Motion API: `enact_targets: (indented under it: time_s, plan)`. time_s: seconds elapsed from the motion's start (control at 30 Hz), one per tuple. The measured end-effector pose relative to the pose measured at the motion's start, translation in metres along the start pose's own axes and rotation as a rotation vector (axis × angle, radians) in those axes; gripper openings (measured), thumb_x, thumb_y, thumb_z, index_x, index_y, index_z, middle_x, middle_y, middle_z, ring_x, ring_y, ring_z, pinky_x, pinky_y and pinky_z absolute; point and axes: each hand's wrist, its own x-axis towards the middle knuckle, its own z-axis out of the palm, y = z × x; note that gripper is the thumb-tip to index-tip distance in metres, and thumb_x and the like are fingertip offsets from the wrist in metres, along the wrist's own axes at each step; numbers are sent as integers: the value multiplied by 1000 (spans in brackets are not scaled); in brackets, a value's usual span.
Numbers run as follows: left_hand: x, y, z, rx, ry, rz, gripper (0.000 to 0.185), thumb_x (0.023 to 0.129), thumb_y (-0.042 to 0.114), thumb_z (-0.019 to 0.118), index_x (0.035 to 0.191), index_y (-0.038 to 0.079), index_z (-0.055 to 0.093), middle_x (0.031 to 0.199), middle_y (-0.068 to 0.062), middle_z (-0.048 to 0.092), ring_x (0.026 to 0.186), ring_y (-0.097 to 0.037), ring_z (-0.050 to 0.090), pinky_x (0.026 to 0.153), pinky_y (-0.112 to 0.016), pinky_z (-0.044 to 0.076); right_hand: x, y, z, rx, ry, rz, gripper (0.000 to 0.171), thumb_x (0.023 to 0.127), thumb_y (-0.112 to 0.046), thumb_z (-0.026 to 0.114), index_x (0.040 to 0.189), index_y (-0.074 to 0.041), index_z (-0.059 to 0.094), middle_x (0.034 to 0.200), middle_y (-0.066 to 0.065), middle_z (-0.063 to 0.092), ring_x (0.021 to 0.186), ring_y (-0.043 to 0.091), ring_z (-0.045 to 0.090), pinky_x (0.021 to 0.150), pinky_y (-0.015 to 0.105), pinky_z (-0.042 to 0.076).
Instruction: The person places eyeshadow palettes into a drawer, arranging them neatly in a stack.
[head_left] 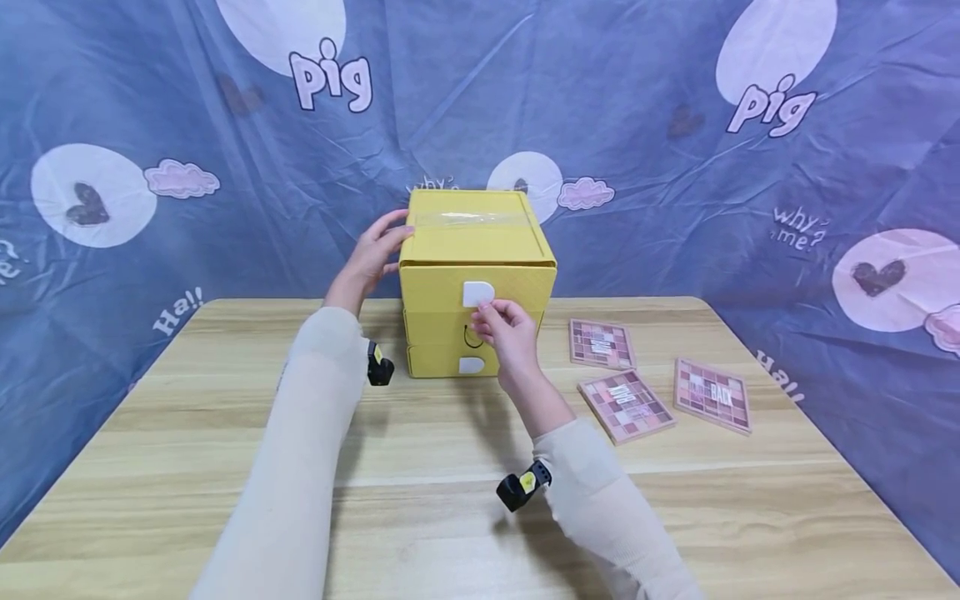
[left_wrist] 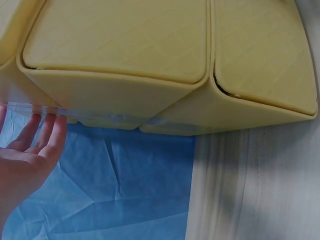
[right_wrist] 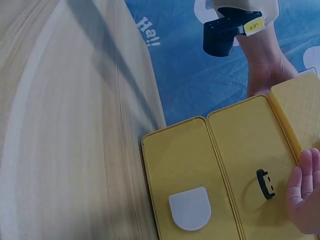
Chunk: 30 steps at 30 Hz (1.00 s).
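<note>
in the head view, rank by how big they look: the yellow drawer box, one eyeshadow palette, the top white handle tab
1. yellow drawer box
2. eyeshadow palette
3. top white handle tab
The box sits a little farther back than the palette, yet looks clearly larger.

The blue backdrop cloth [head_left: 637, 100] has "pig" printed in pink-white letters twice up top, plus "why? me?" on the right and "Ha!!" near the left edge. One of the eyeshadow palettes [head_left: 712, 394] reads "BACK" I think; other labels are too small.
</note>
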Motion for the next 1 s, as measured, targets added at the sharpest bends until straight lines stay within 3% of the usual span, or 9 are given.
enact_targets:
  time_s: [0.17, 0.43, 0.57, 0.67, 0.77, 0.83, 0.93, 1.0]
  plan:
    - [0, 0, 1, -2, 4, 2, 50, 83, 21, 55, 129, 18, 39, 123, -10, 41, 111, -25, 40, 86, -44, 32, 14, 31, -12, 53, 22, -57, 38, 72, -32, 69, 93, -3, 58, 86, 19, 60, 72, 32, 59, 63, 39, 48]
    - [-2, 0, -1, 10, 10, 24, 49, 83, 22, 54, 130, 17, 39, 122, -11, 42, 107, -25, 43, 85, -42, 34, -1, 28, -13, 58, 27, -38, 32, 72, -31, 69, 91, -6, 59, 84, 16, 62, 73, 29, 60, 62, 37, 48]
    - [-2, 1, -3, 18, 16, 19, 49, 83, 23, 55, 130, 18, 39, 123, -11, 42, 108, -24, 42, 86, -43, 33, -31, -8, 0, 66, 14, -6, 20, 79, -21, 63, 88, -4, 59, 82, 16, 62, 70, 26, 61, 63, 34, 49]
    - [-2, 1, -3, 25, 22, 13, 50, 83, 23, 55, 130, 19, 39, 123, -11, 42, 109, -24, 42, 87, -43, 33, -57, -40, 10, 107, -16, -39, 12, 81, -13, 61, 83, -2, 58, 76, 15, 62, 65, 23, 60, 60, 32, 49]
    - [-2, 0, -3, 20, 30, 3, 50, 83, 24, 55, 130, 20, 39, 122, -10, 42, 108, -24, 42, 87, -43, 33, -80, -69, 21, 81, 12, -17, 15, 79, -13, 62, 83, 1, 56, 75, 17, 62, 65, 24, 60, 63, 35, 48]
    - [-2, 0, -2, 13, 33, -4, 50, 83, 24, 55, 130, 20, 39, 121, -10, 42, 107, -24, 42, 87, -42, 34, -73, -52, 15, 61, 2, -36, 18, 79, -17, 63, 84, -1, 56, 76, 17, 62, 66, 25, 60, 62, 35, 48]
    - [-2, -1, -1, 2, 31, -8, 50, 83, 24, 55, 130, 20, 39, 121, -10, 42, 106, -24, 42, 86, -41, 34, -88, -72, 20, 45, 25, 2, 11, 81, -11, 60, 80, -1, 55, 71, 14, 62, 63, 22, 60, 62, 33, 48]
    - [-2, -1, 1, 1, 28, -8, 50, 84, 25, 54, 131, 20, 38, 121, -10, 42, 106, -24, 42, 86, -41, 34, -92, -76, 19, 65, 10, -18, 9, 82, -9, 59, 75, -5, 55, 65, 8, 61, 58, 17, 58, 57, 28, 48]
